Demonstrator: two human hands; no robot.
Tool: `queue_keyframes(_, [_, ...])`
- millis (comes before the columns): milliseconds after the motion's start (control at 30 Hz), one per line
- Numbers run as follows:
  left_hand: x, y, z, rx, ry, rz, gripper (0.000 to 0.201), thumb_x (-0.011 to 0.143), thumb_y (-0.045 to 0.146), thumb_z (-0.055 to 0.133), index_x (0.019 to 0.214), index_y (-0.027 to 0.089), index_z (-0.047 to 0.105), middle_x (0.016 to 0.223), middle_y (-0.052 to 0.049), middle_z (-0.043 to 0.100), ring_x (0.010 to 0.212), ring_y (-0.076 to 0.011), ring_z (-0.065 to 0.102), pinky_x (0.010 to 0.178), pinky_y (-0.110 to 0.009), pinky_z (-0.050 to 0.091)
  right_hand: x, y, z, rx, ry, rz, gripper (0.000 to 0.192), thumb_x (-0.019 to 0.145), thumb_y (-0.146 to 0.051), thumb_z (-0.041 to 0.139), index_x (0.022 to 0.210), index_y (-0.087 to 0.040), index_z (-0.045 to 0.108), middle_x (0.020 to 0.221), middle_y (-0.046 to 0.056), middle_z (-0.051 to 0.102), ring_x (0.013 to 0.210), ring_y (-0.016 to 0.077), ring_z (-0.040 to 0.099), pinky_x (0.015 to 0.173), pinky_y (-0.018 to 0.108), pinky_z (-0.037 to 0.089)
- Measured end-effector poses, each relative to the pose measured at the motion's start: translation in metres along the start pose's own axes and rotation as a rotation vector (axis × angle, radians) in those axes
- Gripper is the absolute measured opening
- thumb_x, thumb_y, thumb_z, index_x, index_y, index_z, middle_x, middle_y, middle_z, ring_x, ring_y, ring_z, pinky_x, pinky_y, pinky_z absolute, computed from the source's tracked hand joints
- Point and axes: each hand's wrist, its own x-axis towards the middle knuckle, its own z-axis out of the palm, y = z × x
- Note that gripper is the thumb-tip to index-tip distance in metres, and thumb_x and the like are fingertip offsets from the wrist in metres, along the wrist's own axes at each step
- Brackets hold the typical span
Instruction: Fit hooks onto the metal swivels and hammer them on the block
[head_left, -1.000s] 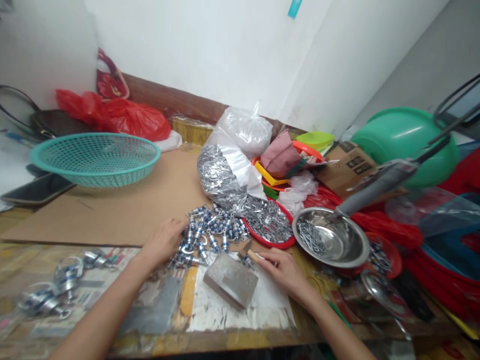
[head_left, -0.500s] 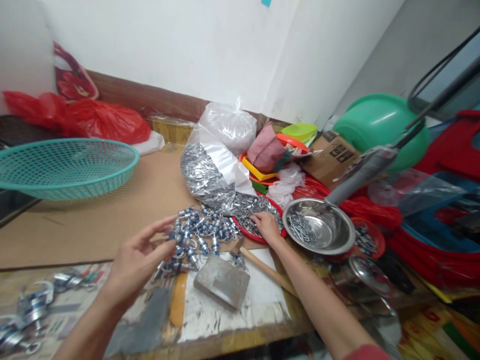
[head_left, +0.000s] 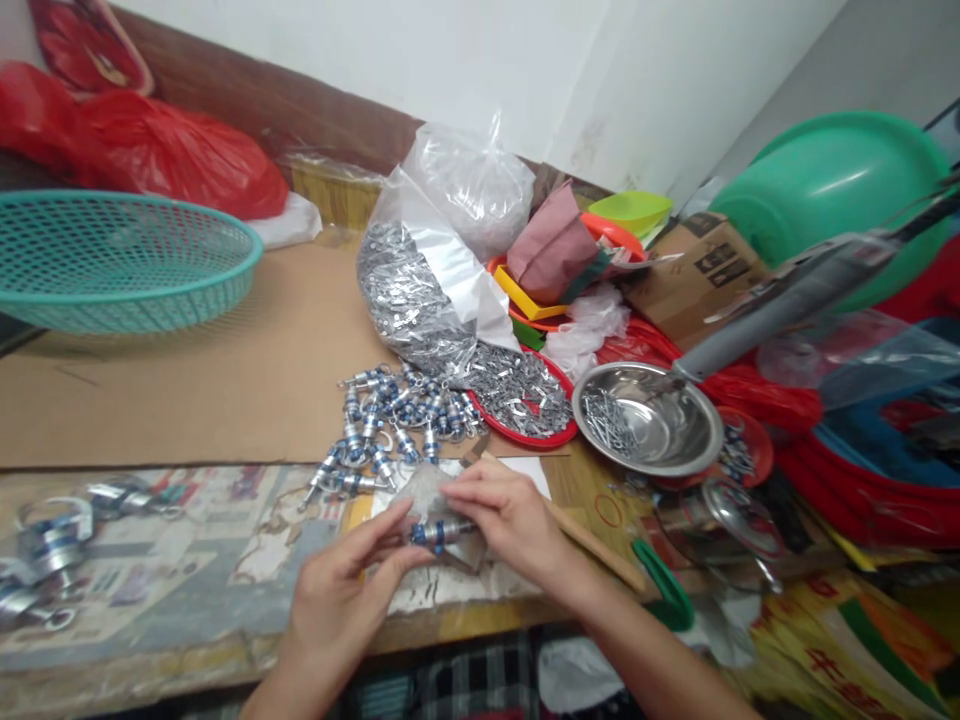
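My left hand (head_left: pixel 349 575) pinches a blue-and-silver metal fitting (head_left: pixel 433 533) between thumb and fingers, lying level over the metal block (head_left: pixel 426 486). From the other side my right hand (head_left: pixel 517 520) meets it, fingers pressed together at the fitting's right end. Whatever small piece those fingers hold is hidden. Behind both hands lies a heap of similar fittings (head_left: pixel 401 410) with rings and hooks. Beside the heap, a red tray (head_left: pixel 556 438) carries many small flat metal pieces. A hammer's wooden handle (head_left: pixel 600 552) passes behind my right wrist.
A clear bag of metal pieces (head_left: pixel 412 300) leans over the tray. Right of it stand a steel bowl (head_left: pixel 701 440) with pins and a grey-handled tool (head_left: pixel 780 305). A teal basket (head_left: pixel 127 312) sits at left. More fittings (head_left: pixel 52 545) lie front left.
My right hand has left the red tray and come to the fitting. My left hand has carried the fitting right and down over the block. The view has tipped downward.
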Motion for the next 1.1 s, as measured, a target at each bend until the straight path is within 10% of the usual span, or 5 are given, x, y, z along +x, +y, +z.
queue_keyframes(700, [0.005,0.000,0.000,0.254,-0.016,0.763,0.012,0.068,0.016,0.065,0.074,0.020,0.074,0.072,-0.004,0.074,0.062,-0.0148,0.069,0.063,-0.021,0.056,-0.014,-0.030,-0.001,0.047,-0.139,-0.118,0.015,0.085,-0.012,0.045,0.082,-0.014,0.060,0.082,0.006,0.058,0.080,0.0146,0.055,0.072,0.025,0.045])
queue_keyframes(900, [0.003,0.002,-0.002,0.212,-0.049,0.462,0.012,0.066,0.018,0.066,0.063,0.027,0.074,0.071,0.001,0.071,0.066,-0.0127,0.067,0.065,-0.018,0.052,-0.025,-0.020,0.005,0.160,0.035,-0.082,0.007,0.082,-0.016,0.053,0.087,-0.013,0.057,0.084,0.007,0.059,0.079,0.0155,0.056,0.070,0.026,0.047])
queue_keyframes(1100, [0.002,0.009,-0.005,0.077,-0.122,0.171,0.007,0.062,0.023,0.068,0.059,0.027,0.073,0.071,0.001,0.067,0.068,-0.0139,0.063,0.061,-0.018,0.049,-0.040,-0.002,0.012,0.003,0.169,-0.400,0.022,0.079,-0.006,0.053,0.098,-0.015,0.059,0.087,0.010,0.065,0.080,0.0162,0.061,0.068,0.027,0.051])
